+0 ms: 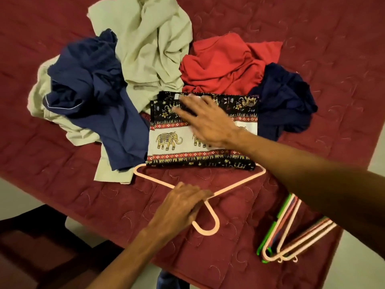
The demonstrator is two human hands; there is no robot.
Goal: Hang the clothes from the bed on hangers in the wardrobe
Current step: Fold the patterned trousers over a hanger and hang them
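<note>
**Head view: folded elephant-print cloth being fitted to a pink hanger on the bed**

Seen from above, a bed (pixel 83 184) covered in a dark red quilt carries a heap of clothes. A folded elephant-print cloth (pixel 166 151), black with a cream band, lies flat near the front edge. Behind it are a crumpled blue garment (pixel 100 94), a beige garment (pixel 150 38), a red garment (pixel 225 63) and a dark navy garment (pixel 285 97).

A pink hanger (pixel 239 182) lies flat on the quilt with its hook pointing towards the person. Its wide end meets the near edge of the printed cloth. The bottom bar is hidden there, so it is unclear whether the cloth is threaded over it or only lies on top.

The left hand (pixel 183 202) reaches in from below, palm down, with its fingers curled around the hanger's neck, where the two sloping sides meet. The right hand (pixel 205 119) stretches across from the right on a long, straight arm. Its fingers are spread flat on the upper part of the printed cloth and hold nothing, and they look blurred.

The step in hand seems to be hanging this first piece. Next, the cloth probably needs to sit evenly over the bar before the hanger is lifted by its neck, or the cloth may slide off.

A bundle of spare hangers (pixel 287 236), pink and green, lies at the bed's right front corner.
</note>
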